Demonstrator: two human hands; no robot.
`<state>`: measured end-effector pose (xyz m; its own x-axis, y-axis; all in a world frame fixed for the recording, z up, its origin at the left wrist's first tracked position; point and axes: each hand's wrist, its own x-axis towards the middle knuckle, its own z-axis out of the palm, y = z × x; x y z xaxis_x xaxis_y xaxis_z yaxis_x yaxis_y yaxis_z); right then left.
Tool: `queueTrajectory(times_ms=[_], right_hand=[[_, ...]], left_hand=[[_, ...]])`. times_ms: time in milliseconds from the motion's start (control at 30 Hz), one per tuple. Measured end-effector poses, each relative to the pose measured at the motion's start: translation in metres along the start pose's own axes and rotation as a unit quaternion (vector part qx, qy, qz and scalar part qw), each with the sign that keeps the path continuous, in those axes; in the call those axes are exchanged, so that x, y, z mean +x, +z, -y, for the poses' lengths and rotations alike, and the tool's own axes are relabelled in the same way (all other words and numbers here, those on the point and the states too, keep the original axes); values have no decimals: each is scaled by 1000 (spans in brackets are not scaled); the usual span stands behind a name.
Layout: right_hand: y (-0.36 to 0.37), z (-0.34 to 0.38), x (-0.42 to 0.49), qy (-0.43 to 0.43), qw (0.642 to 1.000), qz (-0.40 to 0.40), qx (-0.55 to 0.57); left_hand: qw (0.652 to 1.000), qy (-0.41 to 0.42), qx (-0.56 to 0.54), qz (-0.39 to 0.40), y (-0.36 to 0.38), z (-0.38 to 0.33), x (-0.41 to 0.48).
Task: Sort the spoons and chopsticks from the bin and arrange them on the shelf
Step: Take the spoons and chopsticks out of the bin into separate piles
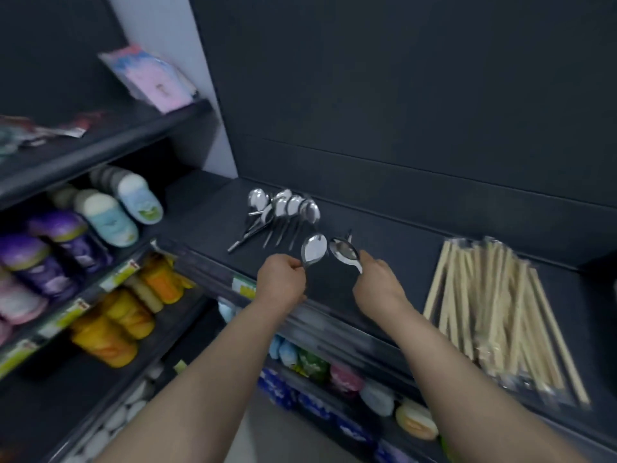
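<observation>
A person reaches both bare arms over a dark shelf (417,248). The left hand (282,279) pinches the handle of one steel spoon (314,248), bowl pointing away; the right hand (379,280) curls round the handle of a second spoon (344,253), its bowl tilted toward the first, the two bowls just beside each other. Farther back and left lies a row of spoons (283,208), bowls far, handles near, some crossing. At the right edge lies a bundle of wrapped chopsticks (494,315), its near ends at the shelf's lip. No bin is in view. Risks, as a judgement: both grips sit low on slim handles, so a spoon could twist or slip; setting them down carelessly could knock the row further askew; a sweeping right arm could nudge the chopsticks off the edge.
</observation>
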<state>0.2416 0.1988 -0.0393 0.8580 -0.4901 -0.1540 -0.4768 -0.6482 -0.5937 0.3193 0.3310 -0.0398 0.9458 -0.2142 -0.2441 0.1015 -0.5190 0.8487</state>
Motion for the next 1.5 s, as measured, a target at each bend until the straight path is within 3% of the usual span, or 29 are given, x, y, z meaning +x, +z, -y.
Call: queueTrajectory(times_ms=[400, 700, 900, 1067, 1300, 1500], right_hand=[[45, 49, 88, 13, 999, -19, 29], [55, 67, 178, 5, 1000, 0, 26], [62, 64, 193, -68, 985, -5, -157], [55, 58, 185, -93, 980, -25, -176], [41, 44, 129, -73, 974, -65, -203], [19, -4, 34, 11, 968, -95, -231]], left_hand=[[999, -36, -5, -5, -32, 20, 90], [995, -32, 88, -35, -24, -4, 174], [977, 22, 204, -51, -16, -11, 193], [965, 80, 242, -52, -21, -13, 192], [930, 180, 318, 49, -16, -20, 146], [904, 259, 310, 142, 19, -17, 81]])
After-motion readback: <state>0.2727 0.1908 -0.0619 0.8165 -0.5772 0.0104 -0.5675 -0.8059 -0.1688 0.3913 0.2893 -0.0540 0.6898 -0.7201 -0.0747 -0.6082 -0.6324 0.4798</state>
